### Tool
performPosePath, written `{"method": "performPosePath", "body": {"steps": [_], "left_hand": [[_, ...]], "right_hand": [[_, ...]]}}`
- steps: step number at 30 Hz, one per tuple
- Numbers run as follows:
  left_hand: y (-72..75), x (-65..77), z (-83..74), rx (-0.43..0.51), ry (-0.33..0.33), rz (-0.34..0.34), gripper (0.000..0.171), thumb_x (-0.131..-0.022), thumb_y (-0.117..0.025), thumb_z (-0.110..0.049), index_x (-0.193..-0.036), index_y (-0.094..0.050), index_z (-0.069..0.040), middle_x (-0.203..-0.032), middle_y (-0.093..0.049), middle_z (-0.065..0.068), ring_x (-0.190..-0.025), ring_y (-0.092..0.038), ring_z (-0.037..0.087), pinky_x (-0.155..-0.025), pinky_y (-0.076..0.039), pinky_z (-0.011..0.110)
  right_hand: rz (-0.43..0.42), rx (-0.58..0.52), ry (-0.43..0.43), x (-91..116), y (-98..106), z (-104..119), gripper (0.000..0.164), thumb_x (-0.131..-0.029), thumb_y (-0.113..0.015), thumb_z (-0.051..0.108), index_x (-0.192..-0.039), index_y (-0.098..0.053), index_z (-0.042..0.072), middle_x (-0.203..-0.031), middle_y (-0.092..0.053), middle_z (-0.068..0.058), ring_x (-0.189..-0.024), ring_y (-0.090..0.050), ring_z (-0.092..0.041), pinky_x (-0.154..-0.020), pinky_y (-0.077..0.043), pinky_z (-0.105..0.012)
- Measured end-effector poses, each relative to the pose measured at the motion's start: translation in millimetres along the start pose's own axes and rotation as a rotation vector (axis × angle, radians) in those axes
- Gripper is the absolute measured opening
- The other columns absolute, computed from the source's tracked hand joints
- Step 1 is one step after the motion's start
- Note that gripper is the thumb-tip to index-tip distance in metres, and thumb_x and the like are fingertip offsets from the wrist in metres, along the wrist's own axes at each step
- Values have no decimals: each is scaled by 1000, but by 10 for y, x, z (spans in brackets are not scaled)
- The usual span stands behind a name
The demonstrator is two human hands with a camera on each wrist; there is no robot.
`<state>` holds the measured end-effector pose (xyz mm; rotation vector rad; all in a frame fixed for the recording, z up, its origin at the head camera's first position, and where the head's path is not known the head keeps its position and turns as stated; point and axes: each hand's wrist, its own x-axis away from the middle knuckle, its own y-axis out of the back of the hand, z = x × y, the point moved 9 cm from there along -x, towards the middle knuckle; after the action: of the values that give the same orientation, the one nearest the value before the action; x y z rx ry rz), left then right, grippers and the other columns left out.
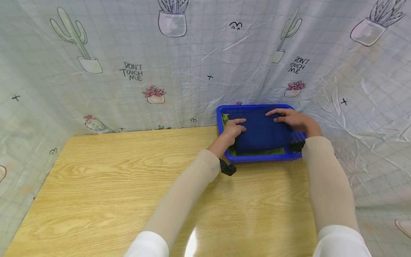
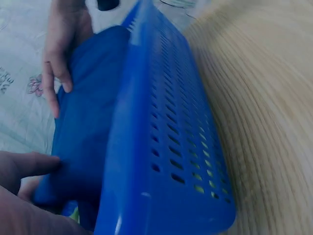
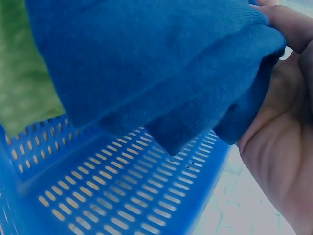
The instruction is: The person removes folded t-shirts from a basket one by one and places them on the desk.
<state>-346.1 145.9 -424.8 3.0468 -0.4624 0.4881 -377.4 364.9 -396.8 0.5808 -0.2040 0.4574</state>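
Note:
A folded dark blue cloth (image 1: 261, 132) lies at a slight tilt in the blue plastic basket (image 1: 257, 157). My left hand (image 1: 233, 131) grips its left edge; in the left wrist view that hand's thumb and finger are at the near end of the cloth (image 2: 88, 112). At the opposite side, my right hand (image 1: 293, 119) holds the right edge, and the right wrist view shows the cloth's layered folds (image 3: 161, 73) against the palm (image 3: 283, 117). Some fingertips are hidden by the fabric. Green cloth (image 1: 277, 151) shows beneath the blue one.
The basket stands on a wooden table (image 1: 128, 185) in its back right corner, close to a hanging curtain (image 1: 189, 64) printed with potted plants. Another stretch of curtain (image 1: 363, 125) borders the table on the right. The basket's walls and floor (image 3: 112, 196) are slotted.

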Motion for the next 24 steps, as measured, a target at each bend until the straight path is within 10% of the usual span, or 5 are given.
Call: {"method": "performPosePath", "body": {"steps": [8,15,22,24], "left_hand": [[-79,-21,95,-226,72,-31,59,-102,-63,-12,-154,-38,-5,-167,-6,20,-156,2,32,-112,-40,49],[-144,-41,224,-87,114,-42,50,-99,-67,-12,-146,-51,-8,-148,-50,16,-140,-45,32,-110,-43,47],[-72,-64,213,12,54,-92,28,-97,-70,-7,-125,-69,-13,-149,-49,11,-132,-53,31,-109,-44,47],[-58,-76,164,49,16,-95,29,-97,-69,-6,-124,-70,-15,-153,-46,9,-99,-63,25,-88,-52,38]], "right_hand": [[17,40,12,21,-28,-33,44,-109,-47,7,-152,-43,0,-165,-10,-25,-150,-14,-46,-119,-17,-64],[28,53,-24,18,-82,-85,57,-103,-62,18,-155,-41,7,-167,-13,-20,-152,-12,-45,-119,-15,-66],[4,56,8,83,-31,1,57,-103,-64,19,-155,-43,9,-165,-20,-19,-149,-20,-42,-117,-22,-65],[-33,68,22,122,35,42,55,-103,-64,20,-154,-45,12,-163,-25,-17,-147,-27,-41,-115,-26,-63]]}}
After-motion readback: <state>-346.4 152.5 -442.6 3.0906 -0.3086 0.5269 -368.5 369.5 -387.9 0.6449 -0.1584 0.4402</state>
